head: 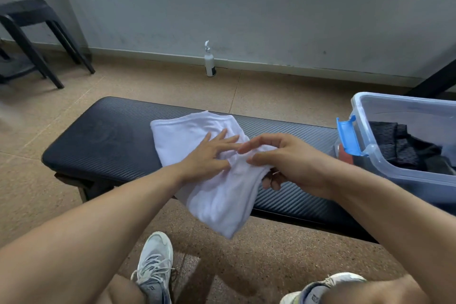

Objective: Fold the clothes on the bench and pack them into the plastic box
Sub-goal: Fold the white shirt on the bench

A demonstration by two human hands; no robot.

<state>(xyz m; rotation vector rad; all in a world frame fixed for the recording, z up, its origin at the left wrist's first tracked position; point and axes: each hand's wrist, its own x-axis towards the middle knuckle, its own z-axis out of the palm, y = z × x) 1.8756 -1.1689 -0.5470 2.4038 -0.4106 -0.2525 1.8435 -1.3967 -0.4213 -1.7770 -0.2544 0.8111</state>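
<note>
Head-camera view, looking down past two bare forearms: nearest are a pair of pale grey sneakers (155, 271) planted on the speckled tan floor (49, 180). Just beyond them a white garment (219, 195), soft and partly folded into a thick, slightly rumpled pad, lies across the black padded bench (108, 140), its near corner drooping over the front edge. The left hand (209, 155) lies flat on the cloth with fingers spread, pressing it down. The right hand (286, 160) pinches a bunched fold at the garment's right side, thumb on top and fingers curled beneath. At the bench's right end sits a clear plastic box (404, 173) with a blue latch (348, 136); dark clothes (402, 148) already lie inside. Farther off, a white pump bottle (209, 61) stands against the grey wall, and a black stool (32, 34) sits at far left.
</note>
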